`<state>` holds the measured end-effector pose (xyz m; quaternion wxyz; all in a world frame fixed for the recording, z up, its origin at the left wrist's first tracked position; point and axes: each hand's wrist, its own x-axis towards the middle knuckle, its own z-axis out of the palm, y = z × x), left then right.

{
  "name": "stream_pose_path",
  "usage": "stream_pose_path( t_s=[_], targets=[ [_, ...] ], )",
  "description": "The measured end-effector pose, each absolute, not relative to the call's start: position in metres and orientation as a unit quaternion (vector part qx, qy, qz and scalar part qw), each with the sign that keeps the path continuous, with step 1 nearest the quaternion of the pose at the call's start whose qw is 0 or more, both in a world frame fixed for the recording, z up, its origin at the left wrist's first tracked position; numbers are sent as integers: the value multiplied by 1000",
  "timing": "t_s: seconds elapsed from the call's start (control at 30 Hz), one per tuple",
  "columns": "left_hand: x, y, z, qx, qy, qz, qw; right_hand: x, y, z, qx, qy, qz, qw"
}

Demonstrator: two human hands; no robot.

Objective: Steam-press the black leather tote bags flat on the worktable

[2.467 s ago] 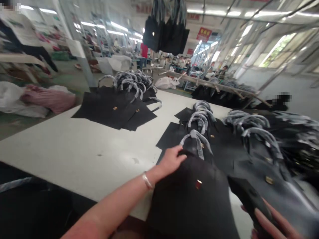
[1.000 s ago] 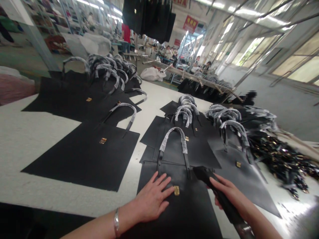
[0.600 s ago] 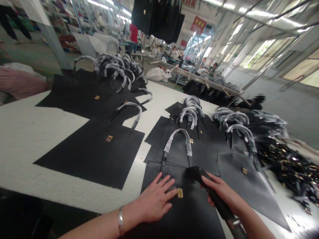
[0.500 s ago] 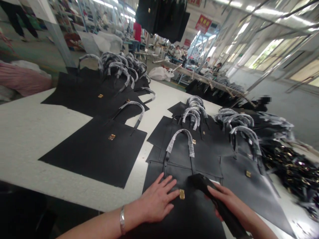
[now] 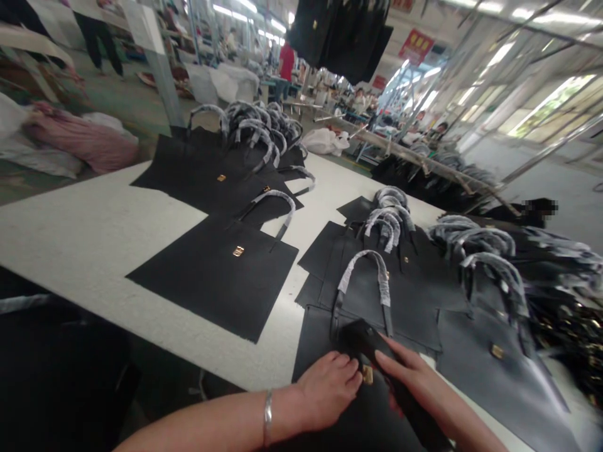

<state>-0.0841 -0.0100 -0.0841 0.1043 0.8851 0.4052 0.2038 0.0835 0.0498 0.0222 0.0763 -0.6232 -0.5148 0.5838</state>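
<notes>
Across the bench's [image 5: 75,238] near edge, the left hand [image 5: 327,389] curls on 1 black panel [image 5: 365,414], grasp unclear; the right hand [image 5: 409,370] grips 1 black tool [image 5: 404,402].

black bag panel [image 5: 368,422] lying flat, dark tool [image 5: 406,398] over it
the panel's pale-wrapped handle [image 5: 366,253] arches toward twelve o'clock, gold clasp [image 5: 368,375] at six; the tool slants, head toward eleven, near the handle's base.
</notes>
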Motion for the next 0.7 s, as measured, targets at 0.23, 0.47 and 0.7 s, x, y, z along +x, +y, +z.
stream_pose_path(
  t_s=[0.23,0.47,0.7],
  targets=[
    [-85,-8,-91,896,380,211,95,54,73,12,-569,-507,643,76],
    [-86,-7,-94,888,379,239,109,61,70,17,-578,-504,641,25],
    [-86,-7,-94,888,379,239,101,27,85,18,-598,-577,546,108]
  ],
)
